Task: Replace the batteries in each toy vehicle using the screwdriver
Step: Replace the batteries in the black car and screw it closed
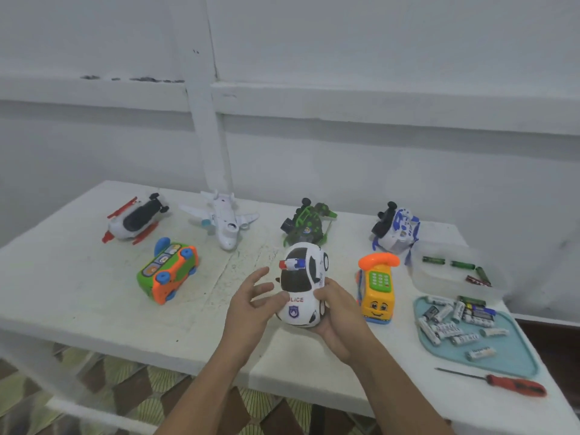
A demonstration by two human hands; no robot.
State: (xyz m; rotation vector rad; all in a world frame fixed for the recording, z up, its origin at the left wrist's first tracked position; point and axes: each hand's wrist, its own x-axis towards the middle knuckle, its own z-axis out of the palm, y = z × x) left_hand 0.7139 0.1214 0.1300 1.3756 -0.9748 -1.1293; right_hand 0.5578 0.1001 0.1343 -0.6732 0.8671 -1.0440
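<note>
Gripping a white-and-black plastic toy police car (301,277) in the right hand (340,315), fingers and thumb curled round its right flank, roof up, nose toward the camera, over the front part of the white worktop (78,287); hard to tell whether resting on it or raised just clear. Waiting at the car's left with the left hand (251,304): fingers spread and relaxed, thumb tip about touching the bonnet, clasping nothing. Not yet turned over, so no battery hatch on show. Well off to the right, near the front corner, a slim screwdriver (514,386) with a red handle, untouched, just in front of a teal rubbery tray (530,362) strewn with white batteries (442,329); behind that, a clear plastic tub (436,282) with a few green cells.

Probably easy to fumble from here: rounded, glossy shell, one-handed hold, and a flip to come. Could slide out mid-turn and strike the yellow-and-orange telephone bus (376,293) just beside it on the right. Worth bringing the left fingers on before rolling it. Also risky: reaching across for the screwdriver, close enough to the edge to roll off if nudged. Likewise muddling spent and fresh cells, with two containers side by side.
</note>
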